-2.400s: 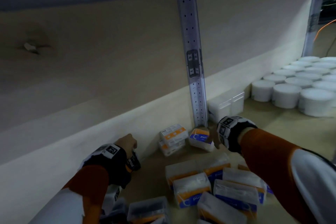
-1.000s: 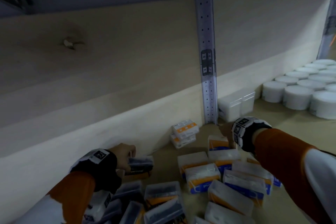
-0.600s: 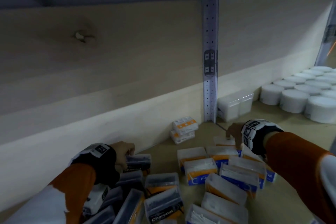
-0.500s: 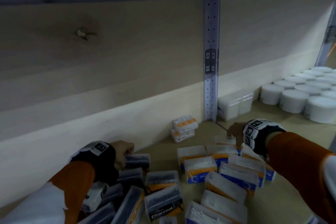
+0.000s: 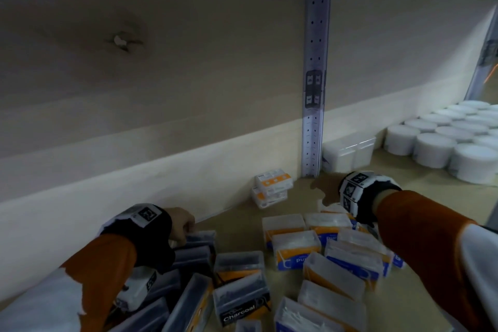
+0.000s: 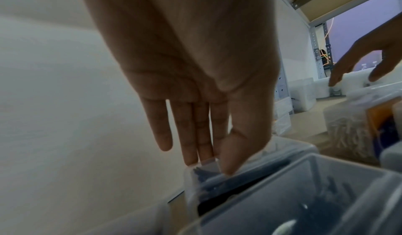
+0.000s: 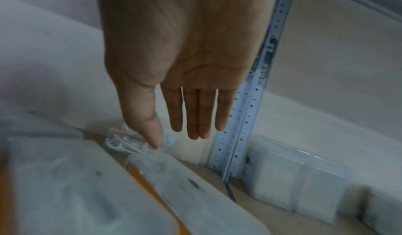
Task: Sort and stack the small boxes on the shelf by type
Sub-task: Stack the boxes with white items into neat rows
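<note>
Overhead, on the wooden shelf (image 5: 237, 213): charcoal boxes (image 5: 237, 264) clustered by the left hand (image 5: 181, 224), blue-and-orange boxes (image 5: 331, 248) below the right hand (image 5: 324, 188), finger positions unclear from here. At the left wrist, clearer: straight fingers (image 6: 191, 135) and thumb resting against the end of a charcoal box (image 6: 250, 175), likely light, rigid, slick plastic, best pinched across its short ends. At the right wrist, unseen from above: fingers (image 7: 193, 118) extended, relaxed, holding nothing, over a clear-lidded box (image 7: 180, 182) near the shelf post (image 7: 250, 109).
</note>
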Demonstrator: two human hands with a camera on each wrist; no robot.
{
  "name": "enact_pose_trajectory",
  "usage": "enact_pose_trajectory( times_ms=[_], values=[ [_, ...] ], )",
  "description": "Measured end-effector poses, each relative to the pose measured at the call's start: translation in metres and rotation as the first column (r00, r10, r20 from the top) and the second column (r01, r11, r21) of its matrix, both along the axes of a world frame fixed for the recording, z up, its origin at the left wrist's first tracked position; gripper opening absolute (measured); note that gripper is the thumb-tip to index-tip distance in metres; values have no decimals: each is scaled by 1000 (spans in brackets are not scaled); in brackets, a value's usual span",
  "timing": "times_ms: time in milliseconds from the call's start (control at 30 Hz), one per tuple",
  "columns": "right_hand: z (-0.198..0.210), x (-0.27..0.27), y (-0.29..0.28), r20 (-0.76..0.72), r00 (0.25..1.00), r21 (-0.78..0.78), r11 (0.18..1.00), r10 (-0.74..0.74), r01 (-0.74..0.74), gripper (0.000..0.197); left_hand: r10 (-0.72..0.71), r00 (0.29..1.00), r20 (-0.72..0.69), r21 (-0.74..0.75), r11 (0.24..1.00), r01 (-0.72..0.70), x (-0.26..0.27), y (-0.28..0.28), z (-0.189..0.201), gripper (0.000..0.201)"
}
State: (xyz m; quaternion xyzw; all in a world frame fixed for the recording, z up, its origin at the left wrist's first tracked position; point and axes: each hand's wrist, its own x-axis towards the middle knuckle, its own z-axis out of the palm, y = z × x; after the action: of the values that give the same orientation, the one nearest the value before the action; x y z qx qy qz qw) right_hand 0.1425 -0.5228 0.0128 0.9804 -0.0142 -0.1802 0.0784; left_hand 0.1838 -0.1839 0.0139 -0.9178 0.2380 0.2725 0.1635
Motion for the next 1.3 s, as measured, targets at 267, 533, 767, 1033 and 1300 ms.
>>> enact_pose_trajectory(
  times_ms=[267,533,767,1033,1300],
  values=[
    [-10,42,39,50,990,-42,990,134,-132,69,-90,994,56,-94,991,95,6,-14,-5,38],
    [-34,79,36,15,994,-62,992,109,-108,97,-124,992,-18,-107,987,121,14,-25,-5,35],
    [-22,78,44,-23,997,-28,997,74,-74,80,-152,988,-6,-111,982,151,11,-25,-5,32],
    [-25,80,51,-8,997,-29,996,80,-80,85,-120,993,3,-144,982,119,13,-23,-10,32],
    [-24,85,48,36,997,81,994,69,-72,88,-99,995,23,-151,983,102,14,-19,-14,30]
  ],
)
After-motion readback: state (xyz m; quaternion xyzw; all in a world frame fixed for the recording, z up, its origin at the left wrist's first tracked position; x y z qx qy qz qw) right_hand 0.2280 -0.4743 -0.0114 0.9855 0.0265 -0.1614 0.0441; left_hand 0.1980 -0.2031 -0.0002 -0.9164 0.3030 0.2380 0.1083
